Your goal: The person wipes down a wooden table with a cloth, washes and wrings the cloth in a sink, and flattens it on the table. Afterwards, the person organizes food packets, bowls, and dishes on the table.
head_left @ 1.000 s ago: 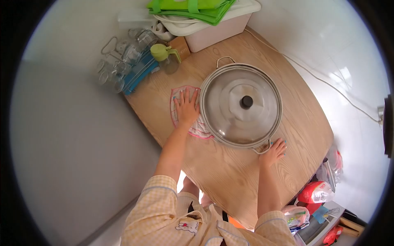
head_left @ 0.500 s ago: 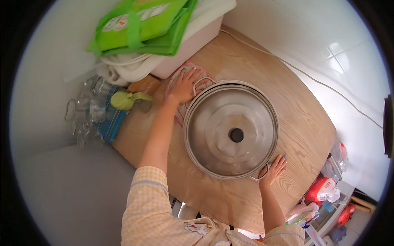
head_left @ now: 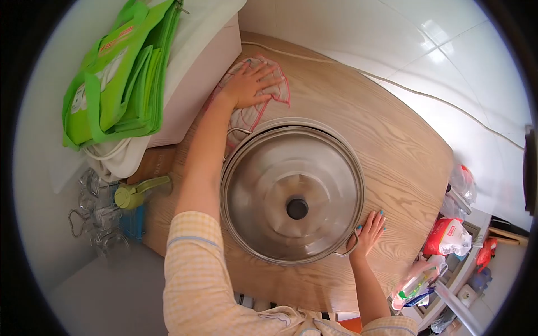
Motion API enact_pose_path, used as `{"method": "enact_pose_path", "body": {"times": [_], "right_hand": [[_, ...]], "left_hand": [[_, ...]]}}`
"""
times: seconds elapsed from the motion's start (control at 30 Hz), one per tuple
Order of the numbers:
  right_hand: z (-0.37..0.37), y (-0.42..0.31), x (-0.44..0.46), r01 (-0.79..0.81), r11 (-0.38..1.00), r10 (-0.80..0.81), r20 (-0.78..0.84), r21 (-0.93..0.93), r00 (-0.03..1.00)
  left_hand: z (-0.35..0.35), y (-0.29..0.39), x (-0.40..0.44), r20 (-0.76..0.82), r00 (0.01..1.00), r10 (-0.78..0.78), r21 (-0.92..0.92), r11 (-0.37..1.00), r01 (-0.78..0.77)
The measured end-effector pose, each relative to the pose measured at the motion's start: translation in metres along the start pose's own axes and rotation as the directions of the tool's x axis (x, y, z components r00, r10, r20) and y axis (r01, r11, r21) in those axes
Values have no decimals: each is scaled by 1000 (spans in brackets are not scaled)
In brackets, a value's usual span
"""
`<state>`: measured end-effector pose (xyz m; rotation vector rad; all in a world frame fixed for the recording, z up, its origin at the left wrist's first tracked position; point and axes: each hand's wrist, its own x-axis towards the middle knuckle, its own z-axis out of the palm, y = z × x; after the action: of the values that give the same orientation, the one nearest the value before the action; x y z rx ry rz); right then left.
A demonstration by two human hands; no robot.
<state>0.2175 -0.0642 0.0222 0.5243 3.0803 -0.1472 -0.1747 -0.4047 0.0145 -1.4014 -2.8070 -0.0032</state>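
My left hand (head_left: pixel 249 87) lies spread on a pink-edged cloth (head_left: pixel 246 117) behind the pot, its palm pressing the cloth on the wooden table (head_left: pixel 406 162). A large steel pot (head_left: pixel 350 151) stands in the middle, covered by a domed metal lid (head_left: pixel 263 185) with a black knob (head_left: pixel 297 208). My right hand (head_left: pixel 367 236) rests with fingers stretched on the tabletop, beside the pot's near right handle (head_left: pixel 348 249); the thumb is close to that handle, and whether it touches I cannot tell. The far left handle (head_left: pixel 238 131) sits near my left forearm.
A pale bin (head_left: pixel 196 78) with a green bag (head_left: pixel 115 78) on it stands at the back left. Below it are a green-lidded jug (head_left: pixel 130 196) and glasses on a rack (head_left: pixel 103 218). A cord (head_left: pixel 386 80) runs along the wall; packages (head_left: pixel 448 236) fill a shelf at right.
My left hand has moved away from the pot's far handle, farther back with the cloth. My right hand stays by the near handle. The whole view has shifted.
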Motion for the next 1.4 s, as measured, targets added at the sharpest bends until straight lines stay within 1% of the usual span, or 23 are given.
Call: {"method": "enact_pose_path", "body": {"times": [0.07, 0.1, 0.17, 0.27, 0.5, 0.6, 0.67, 0.7, 0.77, 0.8, 0.87, 0.9, 0.97, 1.0, 1.07, 1.13, 1.2, 1.23, 1.27, 1.3, 1.33, 1.37, 1.4], "right_hand": [[-3, 5, -5, -6, 1000, 6, 25, 2, 1000], [-3, 8, -5, -4, 1000, 4, 20, -4, 1000], [2, 4, 0, 14, 1000, -14, -28, 3, 999], [1, 4, 0, -24, 1000, 24, 9, 9, 1000], [2, 5, -3, 30, 1000, -30, -45, 10, 999], [6, 7, -2, 55, 998, -56, -87, -14, 995], [11, 12, -3, 61, 997, -66, -106, -47, 992], [11, 12, -3, 66, 997, -69, -84, -38, 994], [2, 8, -3, 72, 997, -73, -66, -23, 995], [-2, 6, -5, 50, 999, -50, -32, -16, 998], [-2, 6, -6, 53, 999, -53, -40, -1, 998], [-1, 8, -8, 58, 998, -58, -48, 1, 997], [11, 12, -6, 69, 997, -64, -104, 45, 993], [17, 17, -5, 70, 994, -57, -145, 80, 988], [2, 25, -10, 120, 970, -97, -119, 211, 988], [7, 42, -21, 218, 773, -117, -205, 595, 972], [1, 73, -58, 226, 665, -121, -196, 711, 973], [-7, 92, -81, 173, 687, -52, -190, 705, 980], [-17, 109, -105, 214, 696, -82, -220, 685, 972], [-24, 131, -128, 255, 702, -116, -246, 665, 962], [-26, 150, -151, 207, 718, -53, -244, 664, 968], [-28, 173, -174, 144, 715, 5, -211, 684, 977], [-29, 191, -196, 89, 702, 57, -181, 707, 982]], "left_hand": [[3, 4, 2, -82, 991, -101, 51, 993, 106], [7, 9, -2, -74, 992, -103, 56, 993, 107], [18, 8, -11, -110, 964, -244, -16, 970, 243], [14, 21, -41, -147, 944, -297, 5, 954, 301], [-4, 74, -139, -86, 887, -453, 32, 889, 457], [-7, 118, -186, -68, 798, -598, 34, 798, 601], [-4, 153, -216, -95, 706, -701, -71, 713, 698], [-6, 173, -227, -109, 690, -715, -65, 698, 713], [-10, 219, -245, -51, 544, -838, 43, 542, 839], [-12, 242, -251, -63, 533, -844, 48, 531, 846], [-13, 298, -258, -37, 398, -917, 47, 396, 917], [-13, 331, -259, -34, 397, -917, 49, 395, 917], [-17, 387, -254, 69, 367, -928, 33, 370, 928], [-22, 412, -249, 65, 379, -923, 39, 382, 923], [-29, 469, -233, 106, 411, -905, -73, 406, 911], [-31, 499, -215, 159, 475, -866, -107, 463, 880], [-25, 534, -199, 144, 501, -854, -37, 501, 865], [-27, 546, -190, 140, 515, -846, -19, 517, 856], [-26, 557, -180, 156, 573, -805, -26, 577, 817], [-24, 570, -170, 144, 577, -804, -9, 582, 813], [-25, 579, -162, 126, 579, -806, 12, 585, 811], [-26, 598, -146, 138, 627, -767, 8, 633, 774], [-31, 623, -126, 133, 717, -684, -36, 719, 694]]}}
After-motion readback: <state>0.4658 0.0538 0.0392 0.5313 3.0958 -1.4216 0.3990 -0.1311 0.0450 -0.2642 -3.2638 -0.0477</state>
